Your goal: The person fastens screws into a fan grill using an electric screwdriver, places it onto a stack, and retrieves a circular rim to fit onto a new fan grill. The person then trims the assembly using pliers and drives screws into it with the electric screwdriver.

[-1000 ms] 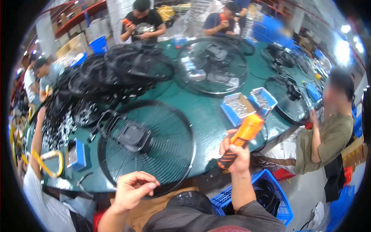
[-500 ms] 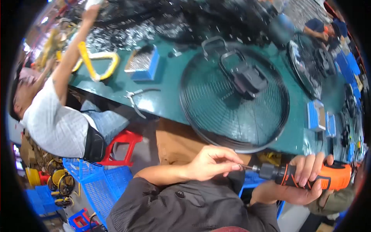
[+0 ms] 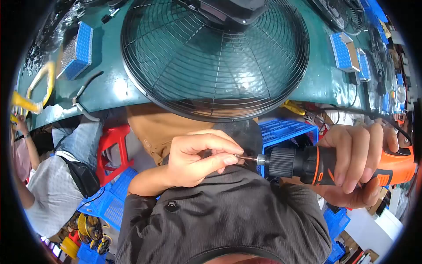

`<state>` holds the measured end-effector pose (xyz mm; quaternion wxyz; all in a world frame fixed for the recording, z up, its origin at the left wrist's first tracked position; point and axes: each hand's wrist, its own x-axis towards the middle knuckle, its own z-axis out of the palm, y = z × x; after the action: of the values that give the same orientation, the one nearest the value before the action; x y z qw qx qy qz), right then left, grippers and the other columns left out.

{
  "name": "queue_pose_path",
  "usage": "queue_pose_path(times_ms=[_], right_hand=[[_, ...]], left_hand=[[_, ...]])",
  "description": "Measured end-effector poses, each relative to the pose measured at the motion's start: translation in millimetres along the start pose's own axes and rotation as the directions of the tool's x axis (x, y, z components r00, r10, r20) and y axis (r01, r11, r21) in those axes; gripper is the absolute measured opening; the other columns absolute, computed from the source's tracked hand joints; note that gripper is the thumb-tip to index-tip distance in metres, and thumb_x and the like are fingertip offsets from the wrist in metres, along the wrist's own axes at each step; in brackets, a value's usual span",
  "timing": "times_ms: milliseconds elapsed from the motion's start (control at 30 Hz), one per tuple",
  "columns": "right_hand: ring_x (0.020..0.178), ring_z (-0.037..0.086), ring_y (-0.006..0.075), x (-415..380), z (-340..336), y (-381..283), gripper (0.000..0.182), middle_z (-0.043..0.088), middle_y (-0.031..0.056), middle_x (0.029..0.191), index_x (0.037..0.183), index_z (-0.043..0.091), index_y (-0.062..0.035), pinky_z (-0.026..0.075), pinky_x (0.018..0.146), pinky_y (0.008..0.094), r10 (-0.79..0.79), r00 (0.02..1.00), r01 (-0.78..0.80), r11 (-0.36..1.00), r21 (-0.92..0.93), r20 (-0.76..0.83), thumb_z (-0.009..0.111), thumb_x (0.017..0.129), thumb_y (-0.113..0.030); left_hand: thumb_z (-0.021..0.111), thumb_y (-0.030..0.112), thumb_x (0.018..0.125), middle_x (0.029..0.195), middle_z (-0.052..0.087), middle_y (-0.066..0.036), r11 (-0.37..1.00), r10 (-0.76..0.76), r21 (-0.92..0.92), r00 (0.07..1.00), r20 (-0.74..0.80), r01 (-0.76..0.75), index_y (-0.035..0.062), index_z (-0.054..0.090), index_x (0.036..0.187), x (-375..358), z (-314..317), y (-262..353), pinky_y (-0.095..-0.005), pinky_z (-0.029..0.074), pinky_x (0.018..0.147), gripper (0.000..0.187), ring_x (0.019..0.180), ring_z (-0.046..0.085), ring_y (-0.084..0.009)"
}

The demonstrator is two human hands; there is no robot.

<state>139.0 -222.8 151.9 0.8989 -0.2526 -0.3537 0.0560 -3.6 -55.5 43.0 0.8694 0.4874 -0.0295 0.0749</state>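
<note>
My right hand is wrapped round an orange and black power screwdriver, held level with its tip pointing left. The thumb and fingers of my left hand pinch the end of the thin bit in its chuck. Whether a small screw is also between the fingertips is too small to tell. Just beyond both hands, a round black wire fan grille lies on the green table, overhanging the near edge. A black motor housing sits on the grille.
Blue boxes stand left and right of the grille. A pair of pliers lies at the table's left edge, near a yellow-handled tool. A co-worker is at the left by a red stool. Blue crates stand below the table.
The view has tilted down and come closer to the table edge. Both hands keep hold of the screwdriver and its bit. The co-worker's raised arm has left the upper view.
</note>
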Motion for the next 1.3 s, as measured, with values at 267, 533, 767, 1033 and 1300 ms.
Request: queue_pose_path(times_ms=[267,533,767,1033,1300], right_hand=[[0.060,0.063,0.0157,-11,-15,10,0.053,0.057,0.0062,0.077,0.120,0.041,0.0076,0.057,0.052,0.0234,-0.030,0.999,0.029,0.997,-0.071,-0.017,0.069,0.076,-0.003],[0.057,0.062,0.0145,-12,-15,11,0.051,0.058,0.0051,0.075,0.116,0.044,0.0050,0.058,0.051,0.0216,0.012,0.996,-0.023,0.992,-0.120,-0.090,0.070,0.073,-0.003],[0.055,0.064,0.0135,-10,-18,15,0.048,0.060,0.0045,0.075,0.111,0.049,0.0038,0.059,0.049,0.0207,0.056,0.995,-0.044,0.989,-0.140,0.086,0.075,0.071,-0.002],[0.049,0.063,0.0140,-19,-13,38,0.054,0.062,0.0051,0.071,0.116,0.053,0.0028,0.057,0.043,0.0224,-0.004,0.964,0.077,0.961,-0.266,0.264,0.084,0.072,-0.008],[0.048,0.062,0.0131,-17,-14,48,0.052,0.062,0.0050,0.069,0.115,0.055,0.0006,0.057,0.043,0.0224,0.055,0.962,0.040,0.940,-0.339,0.266,0.081,0.070,-0.007]], left_hand=[[0.065,-0.004,0.094,0.099,0.071,-0.016,0.991,-0.123,-0.051,0.992,-0.028,0.121,-0.0055,0.071,0.109,-1,-1,-14,-0.0206,0.049,0.058,0.017,0.067,0.063,-0.0092],[0.072,0.002,0.088,0.102,0.070,-0.019,0.881,0.104,0.443,0.982,0.159,-0.165,-0.0055,0.069,0.105,11,-9,-11,-0.0291,0.052,0.057,0.020,0.067,0.065,-0.0185],[0.083,0.020,0.072,0.099,0.071,-0.007,0.078,0.485,0.907,0.810,0.329,-0.414,0.0089,0.075,0.104,21,-16,-4,-0.0306,0.045,0.068,0.035,0.079,0.059,-0.0202],[0.080,0.057,0.076,0.150,0.038,-0.032,-0.175,0.509,0.983,0.849,0.140,-0.058,0.0188,0.061,0.133,21,-21,-14,-0.0649,0.011,0.116,0.071,0.145,0.018,-0.0531],[0.079,0.058,0.076,0.152,0.038,-0.033,-0.156,0.489,0.988,0.869,0.074,0.004,0.0243,0.062,0.132,28,-19,-21,-0.0658,0.010,0.116,0.068,0.145,0.018,-0.0552]])
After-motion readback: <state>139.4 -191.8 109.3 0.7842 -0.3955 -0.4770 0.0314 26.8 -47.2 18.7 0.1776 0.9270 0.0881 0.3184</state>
